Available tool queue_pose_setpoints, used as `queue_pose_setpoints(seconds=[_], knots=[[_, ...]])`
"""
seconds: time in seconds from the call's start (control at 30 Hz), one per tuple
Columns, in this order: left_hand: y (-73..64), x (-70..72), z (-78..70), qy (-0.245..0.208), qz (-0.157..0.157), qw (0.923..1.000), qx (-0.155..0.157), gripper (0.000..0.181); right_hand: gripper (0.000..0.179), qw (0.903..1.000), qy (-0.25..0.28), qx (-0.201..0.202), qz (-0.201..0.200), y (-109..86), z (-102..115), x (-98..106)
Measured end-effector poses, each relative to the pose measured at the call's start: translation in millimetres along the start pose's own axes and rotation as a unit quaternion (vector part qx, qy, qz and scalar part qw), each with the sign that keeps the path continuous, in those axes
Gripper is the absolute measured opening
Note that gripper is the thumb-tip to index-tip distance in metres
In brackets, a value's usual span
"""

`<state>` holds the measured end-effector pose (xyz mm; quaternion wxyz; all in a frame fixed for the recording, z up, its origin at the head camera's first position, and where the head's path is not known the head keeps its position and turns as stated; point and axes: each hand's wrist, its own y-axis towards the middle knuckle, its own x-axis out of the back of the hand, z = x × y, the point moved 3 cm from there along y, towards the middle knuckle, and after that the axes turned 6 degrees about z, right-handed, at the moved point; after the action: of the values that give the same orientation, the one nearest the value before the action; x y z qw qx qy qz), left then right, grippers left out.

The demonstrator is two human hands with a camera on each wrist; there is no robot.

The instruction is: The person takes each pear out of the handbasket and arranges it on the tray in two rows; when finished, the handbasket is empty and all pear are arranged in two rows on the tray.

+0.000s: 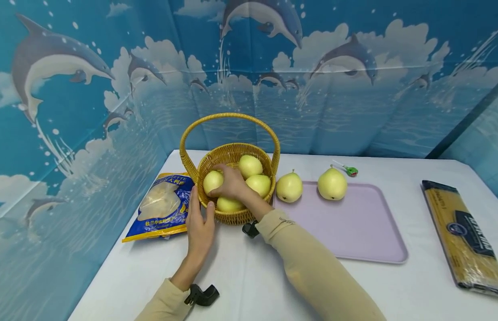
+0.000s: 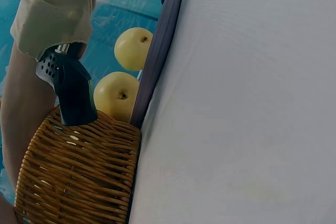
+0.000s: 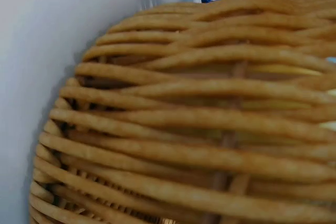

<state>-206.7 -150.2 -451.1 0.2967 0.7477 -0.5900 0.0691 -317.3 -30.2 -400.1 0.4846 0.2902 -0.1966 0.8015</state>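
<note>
A wicker basket with a tall arched handle stands on the table and contains several yellow-green pears. My right hand reaches down inside it, thumb and fingers around the leftmost pear; part of the grip is hidden. Other pears, such as one at the back, lie around that hand. My left hand rests against the basket's left front side with fingers fairly straight. Seen from the left wrist, the basket wall fills the lower left. The right wrist view is mostly close basket weave.
Right of the basket, one pear stands by a lilac tray and another pear at its back edge. A green-wrapped lollipop lies behind. A blue pasta bag adjoins the basket's left; a spaghetti pack lies far right.
</note>
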Motion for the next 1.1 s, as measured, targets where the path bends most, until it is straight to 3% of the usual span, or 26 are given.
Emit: queue_pose_setpoints(seconds=[0.17, 0.43, 0.87, 1.1], knots=[[-0.3, -1.1, -0.9, -0.003, 0.003, 1.0, 0.0, 0.066, 0.081, 0.9996, -0.001, 0.001, -0.027, -3.8, 0, 4], [-0.4, 0.1, -2.5, -0.003, 0.0, 1.0, -0.003, 0.066, 0.083, 0.9976, 0.013, 0.036, -0.058, -17.9, 11, 17], [-3.0, -0.2, -2.9, 0.003, -0.003, 1.0, 0.005, 0.065, 0.082, 0.9897, 0.03, 0.107, -0.091, -77.8, 17, 40], [-4.6, 0.4, -3.0, 0.003, -0.001, 1.0, 0.006, 0.066, 0.081, 0.9879, 0.054, 0.105, -0.1, -107.3, 10, 54]])
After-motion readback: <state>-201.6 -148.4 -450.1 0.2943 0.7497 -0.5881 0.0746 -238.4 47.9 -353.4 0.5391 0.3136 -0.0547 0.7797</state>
